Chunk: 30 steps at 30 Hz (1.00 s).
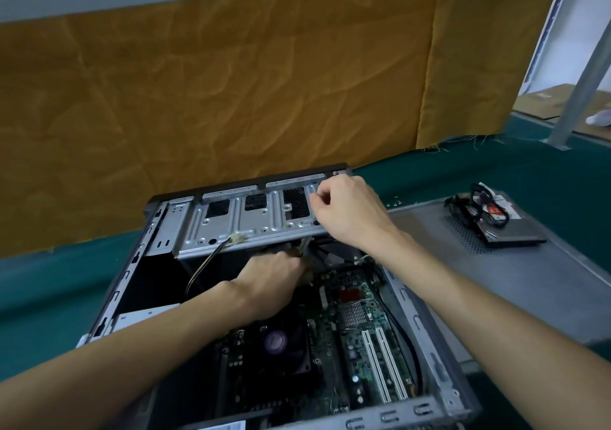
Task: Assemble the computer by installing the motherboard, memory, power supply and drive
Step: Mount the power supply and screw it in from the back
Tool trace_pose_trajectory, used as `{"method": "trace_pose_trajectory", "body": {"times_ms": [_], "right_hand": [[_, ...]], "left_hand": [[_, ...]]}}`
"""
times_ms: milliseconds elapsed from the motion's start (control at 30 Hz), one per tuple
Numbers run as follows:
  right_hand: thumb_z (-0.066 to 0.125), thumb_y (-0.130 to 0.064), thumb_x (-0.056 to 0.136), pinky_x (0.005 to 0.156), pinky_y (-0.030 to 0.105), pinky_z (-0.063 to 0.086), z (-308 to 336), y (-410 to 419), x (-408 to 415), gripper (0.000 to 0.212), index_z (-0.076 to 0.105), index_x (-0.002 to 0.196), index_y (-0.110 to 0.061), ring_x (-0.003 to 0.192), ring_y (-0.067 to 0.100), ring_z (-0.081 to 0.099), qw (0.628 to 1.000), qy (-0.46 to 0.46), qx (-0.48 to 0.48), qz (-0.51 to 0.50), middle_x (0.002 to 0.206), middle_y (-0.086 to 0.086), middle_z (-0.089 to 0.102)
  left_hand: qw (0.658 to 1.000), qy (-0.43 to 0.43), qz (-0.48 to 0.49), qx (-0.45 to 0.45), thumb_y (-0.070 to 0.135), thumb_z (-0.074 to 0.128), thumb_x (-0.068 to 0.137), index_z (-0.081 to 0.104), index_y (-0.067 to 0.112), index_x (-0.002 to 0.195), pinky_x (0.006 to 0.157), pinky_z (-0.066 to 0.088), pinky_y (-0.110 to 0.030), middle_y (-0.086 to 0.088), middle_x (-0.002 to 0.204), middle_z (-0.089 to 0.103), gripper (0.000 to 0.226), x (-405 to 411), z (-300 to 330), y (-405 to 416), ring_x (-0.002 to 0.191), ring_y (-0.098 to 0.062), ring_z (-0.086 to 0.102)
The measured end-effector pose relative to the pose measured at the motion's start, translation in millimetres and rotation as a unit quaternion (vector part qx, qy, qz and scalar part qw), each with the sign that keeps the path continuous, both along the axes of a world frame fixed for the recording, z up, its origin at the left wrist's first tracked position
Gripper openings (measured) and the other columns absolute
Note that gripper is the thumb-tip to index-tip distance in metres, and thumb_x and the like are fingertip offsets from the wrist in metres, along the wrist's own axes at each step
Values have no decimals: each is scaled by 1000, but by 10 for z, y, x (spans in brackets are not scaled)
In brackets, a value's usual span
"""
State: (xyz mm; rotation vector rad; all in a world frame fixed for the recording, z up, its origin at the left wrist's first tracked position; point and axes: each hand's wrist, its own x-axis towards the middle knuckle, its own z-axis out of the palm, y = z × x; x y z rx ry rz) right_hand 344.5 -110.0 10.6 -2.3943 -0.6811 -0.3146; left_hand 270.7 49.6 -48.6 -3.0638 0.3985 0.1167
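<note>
Gripping the raised drive cage [251, 219] with the right hand [347, 211], left hand [274, 281] around cables beneath, motherboard [357, 324] already sits in the case [439, 357], drive [506, 228] waits on the side panel [529, 281], so about half remains

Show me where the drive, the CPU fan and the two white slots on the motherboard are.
drive [515, 231]: head view, on its dark top, right of the cables lying on it.
CPU fan [276, 342]: head view, on its purple hub.
white slots [385, 363]: head view, between the pair, on the right slot's left edge.

A workshop bench: green mat [49, 284], metal frame post [575, 76], opened computer case [439, 380].
</note>
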Motion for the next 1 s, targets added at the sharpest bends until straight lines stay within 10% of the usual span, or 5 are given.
{"method": "trace_pose_trajectory", "body": {"times_ms": [300, 1000], "right_hand": [[57, -26, 99, 50, 11, 21, 4, 3, 3, 47, 59, 55, -11, 49, 21, 56, 1000, 15, -1, 8, 50, 6, 58], [57, -26, 100, 72, 24, 26, -10, -10, -9, 45, 61, 59, -7, 53, 23, 56, 1000, 6, 7, 16, 53, 10, 58]], "left_hand": [[998, 50, 27, 1, 15, 49, 102, 55, 22, 129, 79, 53, -38, -4, 119, 60, 29, 169, -60, 52, 106, -26, 64], [999, 20, 11, 37, 9, 49, 102, 57, 16, 134, 90, 53, -33, -8, 130, 62, 34, 213, -38, -26, 114, -25, 63]]}}
